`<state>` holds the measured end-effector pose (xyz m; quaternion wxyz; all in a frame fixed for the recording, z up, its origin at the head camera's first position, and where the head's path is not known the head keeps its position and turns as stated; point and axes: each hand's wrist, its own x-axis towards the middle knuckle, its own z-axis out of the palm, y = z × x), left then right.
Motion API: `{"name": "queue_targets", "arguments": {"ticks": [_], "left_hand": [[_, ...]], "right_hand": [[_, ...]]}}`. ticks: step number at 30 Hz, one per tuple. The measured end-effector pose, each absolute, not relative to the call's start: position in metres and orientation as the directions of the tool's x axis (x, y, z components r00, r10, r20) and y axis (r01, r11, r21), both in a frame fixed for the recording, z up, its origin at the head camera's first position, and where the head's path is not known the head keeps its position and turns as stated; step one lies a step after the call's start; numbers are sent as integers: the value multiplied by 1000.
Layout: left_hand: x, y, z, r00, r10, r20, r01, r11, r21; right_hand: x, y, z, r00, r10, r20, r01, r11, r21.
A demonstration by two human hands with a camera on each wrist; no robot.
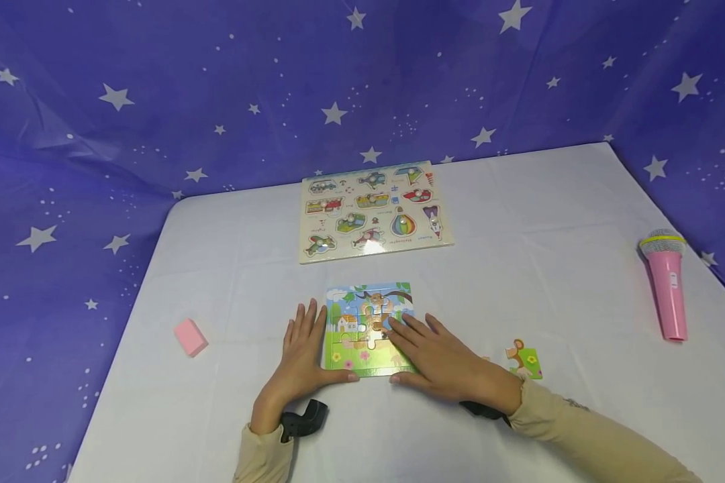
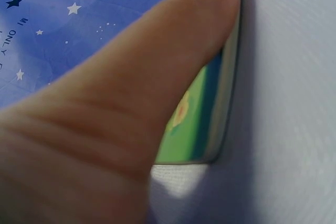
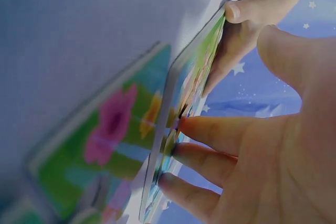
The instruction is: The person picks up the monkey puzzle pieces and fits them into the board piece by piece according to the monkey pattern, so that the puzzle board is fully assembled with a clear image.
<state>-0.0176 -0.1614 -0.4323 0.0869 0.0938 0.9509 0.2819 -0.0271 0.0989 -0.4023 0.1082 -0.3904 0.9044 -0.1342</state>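
Observation:
A small jigsaw puzzle (image 1: 347, 325) with a house and an animal on a branch lies flat in its frame. Along its left side my left hand (image 1: 302, 359) rests with fingers straight, its thumb by the near edge. My right hand (image 1: 444, 359) touches the puzzle's right part with outstretched fingertips and covers some of it. In the right wrist view those fingers (image 3: 210, 132) meet the picture surface. A loose puzzle piece (image 1: 528, 362) lies just beyond the right wrist; another beside it is mostly hidden. The left wrist view shows the thumb (image 2: 157, 40) over the frame's edge.
Behind the puzzle lies a larger peg board (image 1: 344, 238) with vehicle shapes. A pink block (image 1: 190, 337) sits at the left, and a pink toy microphone (image 1: 667, 288) at the far right. White cloth (image 1: 217, 268) covers the table; a starry purple curtain hangs behind.

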Motion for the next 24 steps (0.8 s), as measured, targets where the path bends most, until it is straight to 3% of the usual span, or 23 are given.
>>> {"name": "queue_targets", "arguments": {"ticks": [24], "left_hand": [[-17, -161, -431, -965, 226, -130, 119, 825, 553]], "right_hand": [[-23, 96, -406, -686, -719, -114, -672, 685, -281]]}}
